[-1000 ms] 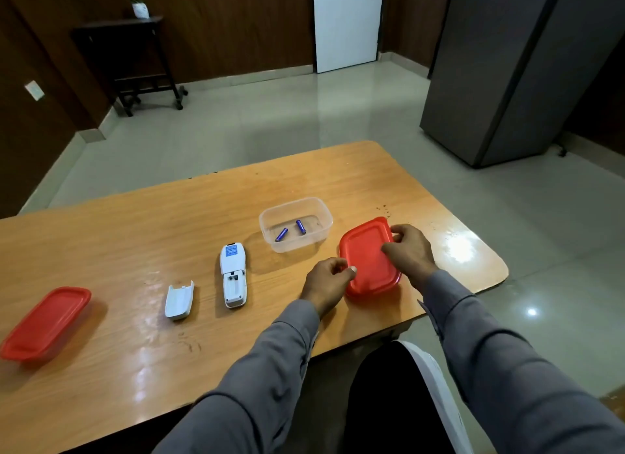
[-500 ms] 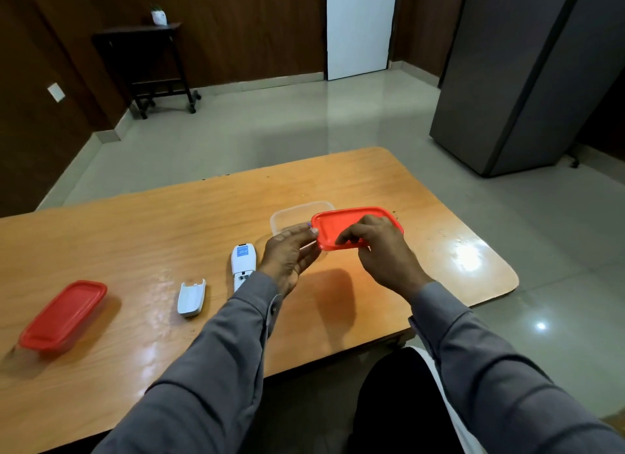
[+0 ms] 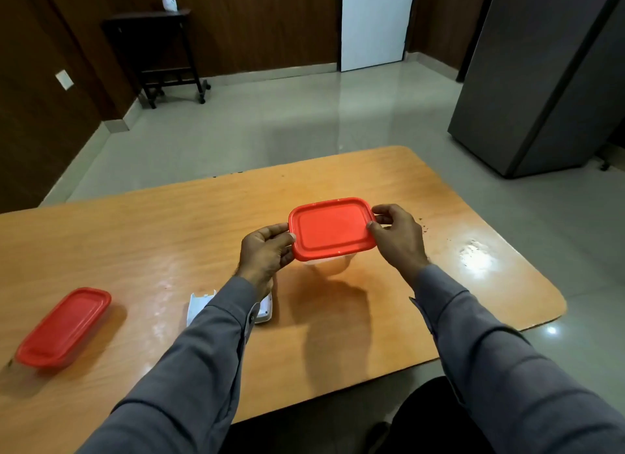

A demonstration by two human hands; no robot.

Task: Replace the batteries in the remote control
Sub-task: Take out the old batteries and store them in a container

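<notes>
A red lid (image 3: 331, 228) lies flat over the clear plastic container (image 3: 329, 264), whose lower front wall shows beneath it. My left hand (image 3: 265, 254) pinches the lid's left edge and my right hand (image 3: 395, 237) pinches its right edge. The blue batteries inside the container are hidden by the lid. The white remote control (image 3: 265, 309) lies on the table, mostly covered by my left sleeve. Its white battery cover (image 3: 199, 304) lies just to the left, partly hidden too.
A second container with a red lid (image 3: 64, 326) sits near the table's left front. The wooden table (image 3: 169, 237) ends at a rounded corner on the right. A grey cabinet (image 3: 541, 81) stands at the back right, a dark side table (image 3: 152, 47) at the back left.
The red lid was lifted from the table to the right of the clear container and carried left over it. It now covers the container, held by both hands.
</notes>
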